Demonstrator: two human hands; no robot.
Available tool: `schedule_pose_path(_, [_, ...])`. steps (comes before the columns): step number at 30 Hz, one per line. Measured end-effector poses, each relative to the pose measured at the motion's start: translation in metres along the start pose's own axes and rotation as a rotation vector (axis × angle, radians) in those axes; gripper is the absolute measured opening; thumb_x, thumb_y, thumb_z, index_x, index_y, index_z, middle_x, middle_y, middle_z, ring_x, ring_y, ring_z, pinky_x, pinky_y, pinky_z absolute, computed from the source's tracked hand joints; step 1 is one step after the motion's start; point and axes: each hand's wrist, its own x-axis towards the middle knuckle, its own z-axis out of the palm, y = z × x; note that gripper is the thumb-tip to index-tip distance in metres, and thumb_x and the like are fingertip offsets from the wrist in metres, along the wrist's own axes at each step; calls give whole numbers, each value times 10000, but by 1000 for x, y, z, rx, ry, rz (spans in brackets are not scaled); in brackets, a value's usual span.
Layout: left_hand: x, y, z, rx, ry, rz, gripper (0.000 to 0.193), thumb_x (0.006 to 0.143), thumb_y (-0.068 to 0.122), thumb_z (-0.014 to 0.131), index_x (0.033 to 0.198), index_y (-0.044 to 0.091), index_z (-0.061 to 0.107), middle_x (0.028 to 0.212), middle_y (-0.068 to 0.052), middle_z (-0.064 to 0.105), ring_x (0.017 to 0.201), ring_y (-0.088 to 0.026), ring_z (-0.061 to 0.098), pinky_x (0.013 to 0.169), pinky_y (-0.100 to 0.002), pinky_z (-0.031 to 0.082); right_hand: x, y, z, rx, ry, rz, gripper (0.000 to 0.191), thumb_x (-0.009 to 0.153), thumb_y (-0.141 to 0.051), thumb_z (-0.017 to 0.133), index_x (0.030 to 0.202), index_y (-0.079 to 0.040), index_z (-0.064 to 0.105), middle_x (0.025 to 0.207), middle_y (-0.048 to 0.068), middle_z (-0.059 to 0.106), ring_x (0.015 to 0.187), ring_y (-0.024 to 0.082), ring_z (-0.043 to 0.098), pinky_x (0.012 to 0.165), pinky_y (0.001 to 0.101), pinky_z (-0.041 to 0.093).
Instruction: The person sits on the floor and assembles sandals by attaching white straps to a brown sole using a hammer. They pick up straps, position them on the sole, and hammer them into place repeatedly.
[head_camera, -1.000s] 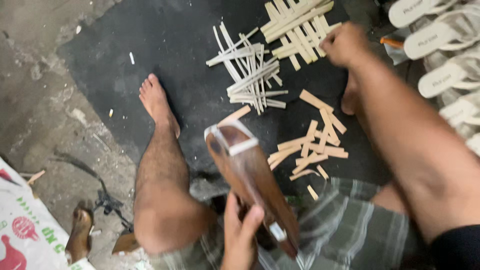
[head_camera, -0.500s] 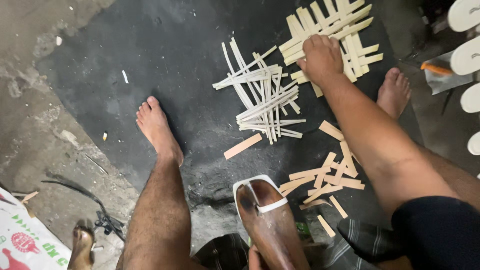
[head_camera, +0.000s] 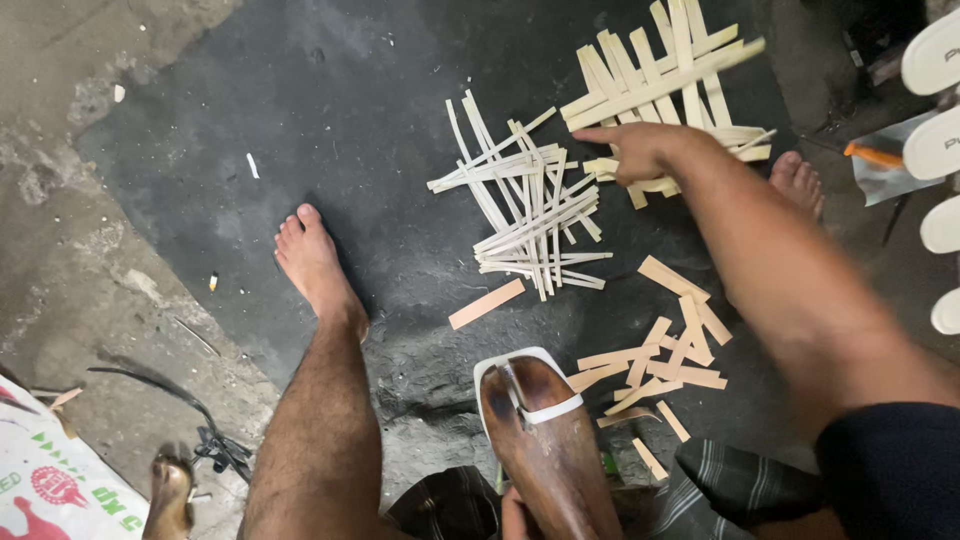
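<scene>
A dark rubber mat (head_camera: 330, 110) is spread over a rough, stained concrete floor (head_camera: 70, 230), which shows along the left side of the frame. On the mat, in the upper middle, a loose heap of thin pale strips (head_camera: 535, 215) is laid crisscross. In the upper right, a second pile of wider tan strips (head_camera: 665, 85) is stacked in a rough lattice. Shorter tan pieces (head_camera: 665, 365) are scattered in the lower right of the mat, and a single short strip (head_camera: 487, 303) lies alone just left of them.

The right hand (head_camera: 640, 150) is stretched out to the upper right, with the forefinger extended toward the left and the other fingers curled under; it rests at the lower edge of the wider tan strips, touching them, but whether a strip is pinched beneath it cannot be told. The forearm runs down to the lower right corner, where a dark sleeve (head_camera: 895, 470) is seen.

At the bottom centre, a brown wooden shoe last (head_camera: 545, 440) with a white sole piece and a white band across it is held upright. Only the fingertips of the left hand (head_camera: 515, 515) are seen at its base, at the frame's bottom edge, pressed against the wood; the full grip is cut off.

A bare foot (head_camera: 315, 265) is planted left of centre on the mat, and another foot (head_camera: 798, 182) shows at the right behind the forearm. White soles (head_camera: 935, 140) are lined up along the right edge.
</scene>
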Motion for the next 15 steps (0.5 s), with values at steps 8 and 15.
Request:
schedule_pose_path(8, [9, -2, 4, 33, 4, 14, 608, 1054, 432, 319, 1444, -7, 477, 1545, -170, 432, 1439, -322, 325, 1187, -431, 179, -38, 43, 0, 406, 234, 93, 339, 903, -234, 735, 1163, -19, 714, 933, 130, 736, 783, 220, 693, 724, 373, 559])
schedule_pose_path(15, [6, 9, 0, 146, -40, -75, 633, 1065, 446, 235, 1427, 28, 543, 1577, -125, 475, 1492, -285, 361, 1264, -413, 210, -31, 40, 22, 753, 237, 183, 381, 1027, -153, 432, 1352, -89, 621, 693, 123, 572, 503, 201, 508, 486, 369, 429])
